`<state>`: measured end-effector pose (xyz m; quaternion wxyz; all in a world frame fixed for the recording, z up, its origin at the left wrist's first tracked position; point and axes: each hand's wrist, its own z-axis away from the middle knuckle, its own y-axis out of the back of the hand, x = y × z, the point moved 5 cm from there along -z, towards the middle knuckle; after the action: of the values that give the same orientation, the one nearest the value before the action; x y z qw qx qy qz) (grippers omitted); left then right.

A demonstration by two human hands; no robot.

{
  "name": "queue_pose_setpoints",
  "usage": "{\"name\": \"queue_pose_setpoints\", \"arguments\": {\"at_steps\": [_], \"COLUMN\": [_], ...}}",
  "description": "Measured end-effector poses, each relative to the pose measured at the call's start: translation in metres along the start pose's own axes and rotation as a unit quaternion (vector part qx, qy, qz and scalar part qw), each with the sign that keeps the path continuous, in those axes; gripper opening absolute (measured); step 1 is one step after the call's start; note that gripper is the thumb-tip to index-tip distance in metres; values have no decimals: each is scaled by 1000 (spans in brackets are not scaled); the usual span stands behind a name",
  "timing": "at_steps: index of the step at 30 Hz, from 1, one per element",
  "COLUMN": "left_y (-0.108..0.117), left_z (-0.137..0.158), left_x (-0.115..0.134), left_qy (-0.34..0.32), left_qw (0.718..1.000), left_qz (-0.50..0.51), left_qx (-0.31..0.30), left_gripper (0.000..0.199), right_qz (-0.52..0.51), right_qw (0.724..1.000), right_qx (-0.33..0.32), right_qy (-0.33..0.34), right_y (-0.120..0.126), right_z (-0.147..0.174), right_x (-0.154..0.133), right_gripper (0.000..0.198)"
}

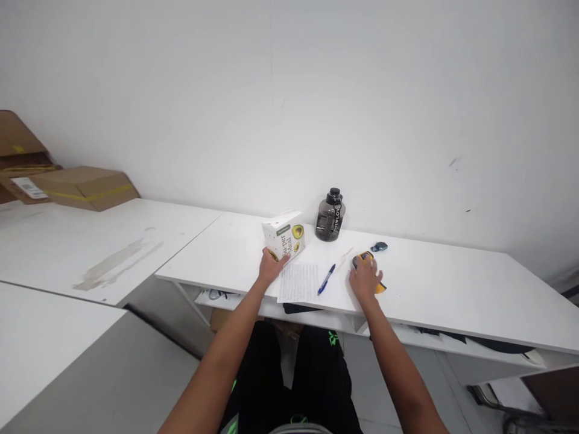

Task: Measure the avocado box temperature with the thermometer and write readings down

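2 hands at a long white tabletop (443, 289), each on 1 object.
Left of the tabletop's centre, a white box (288, 237) is pinched low by the left hand (271, 266). A printed sheet (297, 282) reaches the front edge between the hands. Right of it, a yellow-and-black device (380, 288) slants from back-left to front-right under the spread right hand (365, 279); whether that hand grips, I can't tell. White surface runs on to the right edge.

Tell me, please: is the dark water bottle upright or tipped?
Upright: the water bottle stands with its cap uppermost.
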<state>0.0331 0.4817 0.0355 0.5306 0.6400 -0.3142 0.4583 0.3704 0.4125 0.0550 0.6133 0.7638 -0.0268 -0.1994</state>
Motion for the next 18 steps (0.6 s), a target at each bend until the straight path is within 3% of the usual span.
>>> {"name": "queue_pose_setpoints", "arguments": {"at_steps": [2,5,9,13,15,18], "left_y": [1,3,18,54,74,102], "left_z": [-1,-3,5,39,66,105], "left_x": [-2,5,23,47,59,74], "left_qy": [21,17,-9,-89,-138,-191], "left_qw": [999,996,991,986,985,981], "left_qz": [42,82,131,137,97,18], "left_qx": [8,11,11,-17,-34,-36], "left_gripper": [57,44,33,52,65,83], "right_qz": [2,-29,-214,-446,-462,-425], "right_qw": [998,991,958,861,835,818], "right_qx": [-20,-82,-155,-246,-282,-330], "right_qy": [-64,-97,-108,-2,98,203], "right_y": [5,6,24,82,123,178], "right_z": [-10,-20,-19,8,30,67], "right_x": [25,45,46,21,5,-16], "right_gripper": [54,59,46,41,36,28]}}
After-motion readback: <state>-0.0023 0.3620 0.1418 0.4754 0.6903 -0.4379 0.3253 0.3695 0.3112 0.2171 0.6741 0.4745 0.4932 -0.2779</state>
